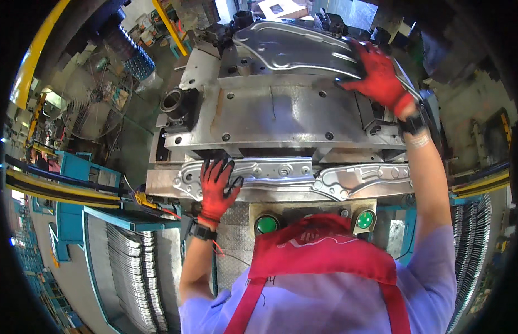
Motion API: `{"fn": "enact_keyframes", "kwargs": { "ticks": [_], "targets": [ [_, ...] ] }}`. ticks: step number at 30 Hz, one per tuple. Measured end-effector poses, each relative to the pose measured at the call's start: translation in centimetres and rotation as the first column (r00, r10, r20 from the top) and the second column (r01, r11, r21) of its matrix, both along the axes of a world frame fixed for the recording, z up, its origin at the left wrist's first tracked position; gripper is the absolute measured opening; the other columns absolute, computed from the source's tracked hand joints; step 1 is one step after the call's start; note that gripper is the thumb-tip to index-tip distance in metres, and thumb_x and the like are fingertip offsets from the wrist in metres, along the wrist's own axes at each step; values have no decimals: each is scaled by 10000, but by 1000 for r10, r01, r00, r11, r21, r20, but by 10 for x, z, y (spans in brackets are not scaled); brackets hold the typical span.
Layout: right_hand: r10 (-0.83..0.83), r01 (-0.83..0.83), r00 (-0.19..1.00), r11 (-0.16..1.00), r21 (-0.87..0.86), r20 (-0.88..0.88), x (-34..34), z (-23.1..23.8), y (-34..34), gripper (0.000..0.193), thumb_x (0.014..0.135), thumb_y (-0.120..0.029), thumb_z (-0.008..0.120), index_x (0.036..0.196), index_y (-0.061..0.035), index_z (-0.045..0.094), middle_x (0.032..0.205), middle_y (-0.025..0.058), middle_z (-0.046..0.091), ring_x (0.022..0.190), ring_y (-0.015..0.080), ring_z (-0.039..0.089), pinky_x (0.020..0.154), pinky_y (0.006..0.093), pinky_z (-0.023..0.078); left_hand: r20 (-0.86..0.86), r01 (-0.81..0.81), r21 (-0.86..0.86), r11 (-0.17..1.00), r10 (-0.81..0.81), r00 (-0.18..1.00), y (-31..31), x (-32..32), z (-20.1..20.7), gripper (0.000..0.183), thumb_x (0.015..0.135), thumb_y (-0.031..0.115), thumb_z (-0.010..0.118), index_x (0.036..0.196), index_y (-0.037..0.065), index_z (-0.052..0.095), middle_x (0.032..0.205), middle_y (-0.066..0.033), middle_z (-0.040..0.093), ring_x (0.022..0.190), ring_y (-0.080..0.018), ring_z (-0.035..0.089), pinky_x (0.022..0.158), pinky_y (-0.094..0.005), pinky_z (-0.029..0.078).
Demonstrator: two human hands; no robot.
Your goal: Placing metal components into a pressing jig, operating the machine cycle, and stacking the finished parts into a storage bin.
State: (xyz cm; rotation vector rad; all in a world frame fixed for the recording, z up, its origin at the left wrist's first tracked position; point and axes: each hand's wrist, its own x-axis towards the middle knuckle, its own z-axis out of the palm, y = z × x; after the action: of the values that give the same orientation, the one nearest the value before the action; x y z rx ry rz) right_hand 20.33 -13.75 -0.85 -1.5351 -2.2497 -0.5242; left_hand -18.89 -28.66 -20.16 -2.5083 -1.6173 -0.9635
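My left hand [217,189], in a red glove with black fingertips, lies with fingers spread on a narrow stamped metal part [270,169] along the machine's near ledge. It is open. Beside that part, to the right, sits a second shaped metal part [359,178]. At the far side, my right hand [381,80], gloved alike, reaches over the right end of a large stamped metal panel [298,47]. Its fingers and thumb are spread, with the thumb near the panel's front edge; the underside of its grip is hidden. The panel lies on the far part of the steel die [270,111].
A control box with green buttons [266,224] is in front of my body. Racks of stacked metal parts [134,273] stand at the lower left and right [471,245]. A black guide post [178,103] rises at the die's left. A large fan [97,97] stands beyond.
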Motion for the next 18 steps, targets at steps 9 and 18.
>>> {"fn": "enact_keyframes", "kwargs": {
  "ticks": [9, 18],
  "targets": [
    [50, -4, 982, 971, -239, 185, -18, -9, 138, 927, 600, -458, 716, 1339, -86, 298, 1351, 246, 292, 1257, 387, 280, 1013, 460, 258, 111, -102, -36, 994, 106, 988, -14, 4, 6, 486, 647, 103, 658, 1118, 71, 540, 1178, -133, 501, 1144, -333, 422, 1024, -507, 236],
    [269, -228, 963, 821, -524, 2, 12, -29, 222, 970, 615, -441, 722, 1379, -119, 216, 1418, 172, 220, 1307, 328, 215, 1052, 413, 226, 261, -233, -106, 967, 253, 932, -21, 6, -13, 494, 647, 108, 655, 1126, 78, 537, 1185, -126, 501, 1144, -327, 424, 1025, -504, 223]
  ]
}}
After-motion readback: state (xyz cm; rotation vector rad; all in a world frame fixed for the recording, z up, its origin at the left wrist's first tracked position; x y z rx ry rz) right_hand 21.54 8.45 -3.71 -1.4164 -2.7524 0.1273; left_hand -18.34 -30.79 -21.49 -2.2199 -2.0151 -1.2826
